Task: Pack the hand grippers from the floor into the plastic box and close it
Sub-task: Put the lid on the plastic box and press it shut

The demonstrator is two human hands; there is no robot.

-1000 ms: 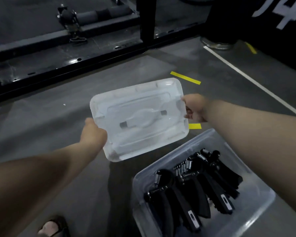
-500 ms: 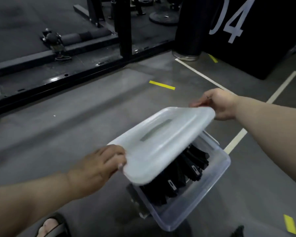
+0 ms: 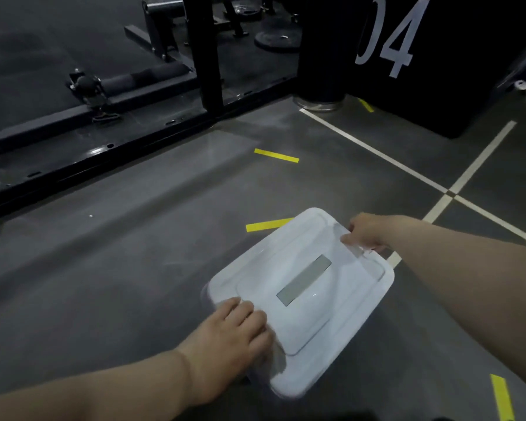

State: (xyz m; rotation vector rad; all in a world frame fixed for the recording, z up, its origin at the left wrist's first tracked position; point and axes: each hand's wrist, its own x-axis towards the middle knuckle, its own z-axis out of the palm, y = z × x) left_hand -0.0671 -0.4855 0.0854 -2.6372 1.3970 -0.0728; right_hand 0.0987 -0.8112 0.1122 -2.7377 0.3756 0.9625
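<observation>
At lower centre, the lid [image 3: 304,281] sits on the box [image 3: 272,367]. Our left hand [image 3: 234,332] and right hand [image 3: 368,233] grip opposite corners; we press evenly until every edge seats.

View: a single one, worn on the person's head, above and behind where the left hand [image 3: 234,329] and right hand [image 3: 366,235] grip the lid [image 3: 340,299].
Facing: forward and steeply down at the floor [image 3: 134,268]; the two grips sit low and right of centre.
Nearness: close, within the person's own reach; both forearms run in from the bottom and right edges.
Reach: wide lens; beyond the grips it takes in the black rack [image 3: 201,56] and a black block marked 04 [image 3: 438,95] along the top.
</observation>
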